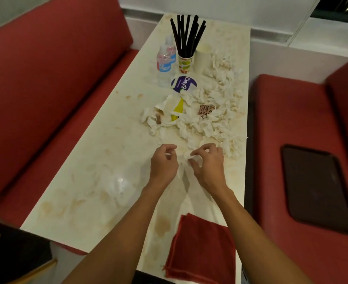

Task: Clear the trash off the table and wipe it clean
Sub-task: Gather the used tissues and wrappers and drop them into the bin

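A long white table [99,160], blotched with brown stains, carries a big pile of crumpled white tissues [216,119] on its far right half. Among them lie a yellow wrapper [178,109] and a brown-patterned wrapper [205,110]. Just short of the pile, my left hand [163,163] and my right hand [207,167] are close together with fingers curled. Each pinches the edge of a thin clear plastic bag [181,177], which hangs between my arms. A folded red cloth [201,249] lies at the near edge, under my right forearm.
At the far end stand two water bottles [165,64], a paper cup of black straws [186,62], a white cup [202,56] and a round blue-and-white lid [183,84]. Crinkled clear plastic [117,183] lies to my left. Red benches flank the table; a black tray [316,189] sits on the right one.
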The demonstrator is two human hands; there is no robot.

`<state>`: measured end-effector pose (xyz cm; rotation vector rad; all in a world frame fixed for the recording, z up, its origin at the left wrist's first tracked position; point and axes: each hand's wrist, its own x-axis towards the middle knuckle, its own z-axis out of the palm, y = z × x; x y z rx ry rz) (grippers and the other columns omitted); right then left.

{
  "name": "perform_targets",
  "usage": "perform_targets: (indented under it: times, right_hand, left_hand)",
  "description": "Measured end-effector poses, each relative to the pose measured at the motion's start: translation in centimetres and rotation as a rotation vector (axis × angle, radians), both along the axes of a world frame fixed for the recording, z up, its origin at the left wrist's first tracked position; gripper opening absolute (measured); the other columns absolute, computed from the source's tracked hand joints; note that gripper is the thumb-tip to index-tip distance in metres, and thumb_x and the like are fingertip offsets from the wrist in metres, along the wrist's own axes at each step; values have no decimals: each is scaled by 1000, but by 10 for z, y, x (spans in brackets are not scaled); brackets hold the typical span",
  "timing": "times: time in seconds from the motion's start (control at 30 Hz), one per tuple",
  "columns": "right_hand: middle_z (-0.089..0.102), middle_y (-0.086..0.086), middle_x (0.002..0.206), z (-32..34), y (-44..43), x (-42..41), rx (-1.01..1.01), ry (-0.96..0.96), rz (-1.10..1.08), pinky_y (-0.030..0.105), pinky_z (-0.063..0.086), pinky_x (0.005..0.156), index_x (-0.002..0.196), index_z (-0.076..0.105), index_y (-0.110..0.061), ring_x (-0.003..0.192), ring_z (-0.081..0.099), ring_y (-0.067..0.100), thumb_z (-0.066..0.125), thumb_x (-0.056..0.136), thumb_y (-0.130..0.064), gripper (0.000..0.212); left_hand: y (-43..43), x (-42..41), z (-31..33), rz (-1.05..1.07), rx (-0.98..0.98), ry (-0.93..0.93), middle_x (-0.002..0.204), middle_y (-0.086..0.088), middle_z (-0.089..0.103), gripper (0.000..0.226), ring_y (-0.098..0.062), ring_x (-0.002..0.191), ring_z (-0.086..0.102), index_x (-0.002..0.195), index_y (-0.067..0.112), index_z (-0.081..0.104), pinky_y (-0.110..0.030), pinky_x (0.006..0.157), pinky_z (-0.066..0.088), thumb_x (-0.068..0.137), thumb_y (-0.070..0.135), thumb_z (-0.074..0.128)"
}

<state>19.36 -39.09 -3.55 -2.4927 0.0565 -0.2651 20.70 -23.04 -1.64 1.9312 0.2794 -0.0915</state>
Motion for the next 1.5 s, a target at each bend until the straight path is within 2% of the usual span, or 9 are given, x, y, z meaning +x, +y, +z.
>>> perform_targets:
  times: [0.17,0.27,0.43,0.67,0.97,1.07,1.17,1.27,1.5]
  right_hand:
    - [57,-11,118,20,9,-31,367,8,37,18,46,86,102,73,-29,106,59,10,82,89,-20,18]
    - [66,-11,112,32,19,-42,480,20,43,16,48,76,105,71,-22,95,66,9,78,93,-17,14]
    - [71,-9,106,35,32,-54,565,43,11,15,50,82,107,73,-15,96,68,6,72,95,-5,15]
    - [75,-6,96,37,49,-62,787,49,-225,15,56,71,102,73,-14,79,72,6,85,82,1,27]
    - [69,-15,109,26,22,-65,493,0,-166,26,54,84,109,75,-28,95,64,8,63,94,2,36]
    - [47,-6,128,18,6,-56,227,98,-120,25,45,101,136,63,-36,115,46,15,70,94,-6,53]
    - [46,-3,133,11,-1,-44,45,151,-12,28,44,102,135,67,-33,121,40,17,77,94,-21,44]
    - [60,-6,115,11,3,-41,121,74,29,27,49,90,112,76,-18,105,56,13,74,95,-16,17]
    - [77,-6,85,42,31,-56,657,114,-127,20,59,74,101,79,-14,77,74,7,71,95,-3,15]
  left_hand:
    - [-5,-2,10,-36,-173,117,127,6,68,40,-15,118,65,131,33,66,-41,103,55,101,54,50]
    - [-10,-7,23,-82,-356,169,142,10,61,48,-13,131,58,140,41,62,-42,111,49,99,62,47]
    - [-19,-20,30,39,-571,204,115,-2,77,37,-24,107,74,117,19,72,-53,97,59,111,41,43]
    - [-19,-27,16,150,-573,260,108,-17,76,32,-29,91,76,112,8,70,-39,80,61,109,26,44]
    - [-7,-18,3,336,-476,214,86,-10,71,30,-23,73,71,105,11,64,-32,57,52,112,23,37]
    - [-4,-15,1,359,-504,226,72,-4,62,33,-21,64,64,102,11,64,-32,55,46,113,26,37]
    - [-3,-16,1,353,-489,233,65,0,57,33,-17,56,57,101,11,63,-32,54,42,113,28,37]
    - [-3,-18,1,342,-485,223,66,-1,56,32,-17,56,57,102,10,64,-32,54,42,112,30,41]
    - [-8,-19,3,283,-452,270,96,-5,67,33,-22,81,65,110,13,67,-37,67,50,103,44,59]
